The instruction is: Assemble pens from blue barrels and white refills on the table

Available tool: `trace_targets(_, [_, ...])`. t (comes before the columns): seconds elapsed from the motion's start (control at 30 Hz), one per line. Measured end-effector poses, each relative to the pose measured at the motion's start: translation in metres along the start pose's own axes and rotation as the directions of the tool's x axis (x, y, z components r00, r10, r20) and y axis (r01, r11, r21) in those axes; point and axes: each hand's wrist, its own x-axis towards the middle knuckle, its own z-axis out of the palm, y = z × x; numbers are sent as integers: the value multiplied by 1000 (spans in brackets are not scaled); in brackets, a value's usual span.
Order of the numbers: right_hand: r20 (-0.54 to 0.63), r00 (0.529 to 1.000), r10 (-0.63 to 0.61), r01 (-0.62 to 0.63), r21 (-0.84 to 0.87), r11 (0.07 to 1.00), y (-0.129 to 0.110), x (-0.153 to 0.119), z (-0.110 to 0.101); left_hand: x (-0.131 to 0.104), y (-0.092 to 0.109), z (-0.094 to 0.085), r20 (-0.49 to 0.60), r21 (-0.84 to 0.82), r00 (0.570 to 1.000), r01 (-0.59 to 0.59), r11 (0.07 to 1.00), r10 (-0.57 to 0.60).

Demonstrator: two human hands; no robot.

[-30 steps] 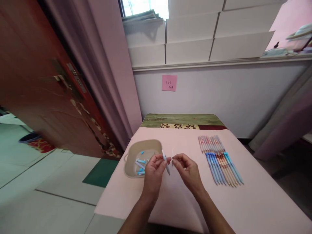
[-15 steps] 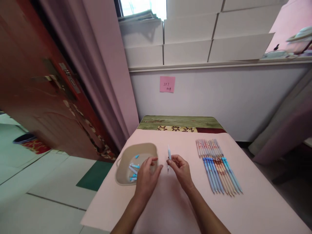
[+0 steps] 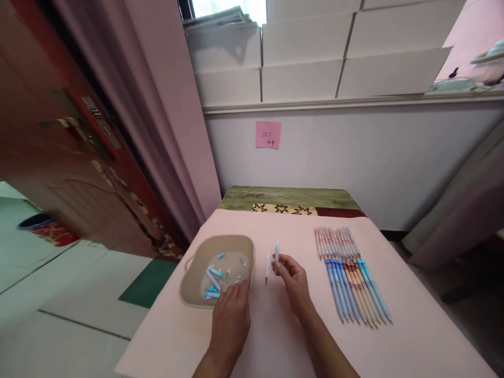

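Observation:
My right hand [image 3: 294, 281] pinches a light blue pen barrel [image 3: 276, 251] upright over the table, its pale narrow end pointing up. Just left of it, a thin white pen refill [image 3: 267, 269] with a dark tip lies on the pink tabletop. My left hand [image 3: 232, 315] is at the near right rim of a beige basin [image 3: 188, 294]. Its fingers are curled and close together, with the tips partly hidden, so what they hold, if anything, does not show. Inside the basin are several blue and lilac pen parts [image 3: 213, 278] and small white bits.
Rows of pens lie at the right of the pink-covered table [image 3: 275, 341]: blue and beige pens [image 3: 356, 294] nearer, pinkish pens [image 3: 336, 242] behind. A pink note [image 3: 268, 135] is stuck on the wall. At the left stand a purple curtain [image 3: 157, 105] and a red door [image 3: 79, 157].
The refill, earlier with the barrel in my right hand, now lies on the table. My left hand has moved down to the basin's near right rim and its fingers have curled.

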Motion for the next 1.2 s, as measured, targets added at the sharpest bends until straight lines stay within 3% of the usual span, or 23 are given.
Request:
trace_targets(0.1, [-5, 1000, 12, -12, -2, 1000, 2, 0, 0, 0, -3, -4, -21, -74, 1000, -22, 997, 20])
trace_targets(0.2, [-10, 1000, 14, -14, -7, 1000, 4, 1, -1, 11, -16, -20, -80, -206, 997, -2, 979, -15])
trace_targets(0.33, [-37, 998, 43, -42, 15, 999, 7, 1, -3, 39, -54, -53, -110, -362, 972, 154, 919, -206])
trace_targets(0.43, [-38, 998, 57, -56, 27, 998, 11, 0, -2, 61, -86, -71, -87, -456, 929, 284, 844, -360])
trace_targets(0.57, [-55, 998, 40, -41, -15, 999, 16, 0, -5, 77, -115, -77, -69, -471, 884, 379, 796, -462])
trace_targets(0.67, [-122, 992, -26, -4, -237, 971, 14, -2, -12, 77, -124, -72, -67, -432, 884, 393, 812, -463])
trace_targets(0.73, [-170, 982, -79, -18, -506, 862, 9, -4, -17, 73, -125, -67, -58, -410, 894, 385, 827, -445])
trace_targets(0.8, [-189, 976, -104, -71, -737, 672, 3, -5, -20, 69, -124, -62, -39, -403, 906, 372, 836, -422])
trace_targets(0.87, [-189, 977, -99, -117, -863, 491, -2, -7, -21, 65, -123, -60, -10, -391, 919, 360, 847, -395])
trace_targets(1.0, [-195, 976, -94, -163, -949, 270, -5, -6, -23, 66, -124, -64, 12, -320, 946, 312, 895, -325])
trace_targets(1.2, [-197, 975, -98, -188, -978, 91, 1, -3, -29, 72, -125, -63, 61, -248, 979, 201, 948, -192])
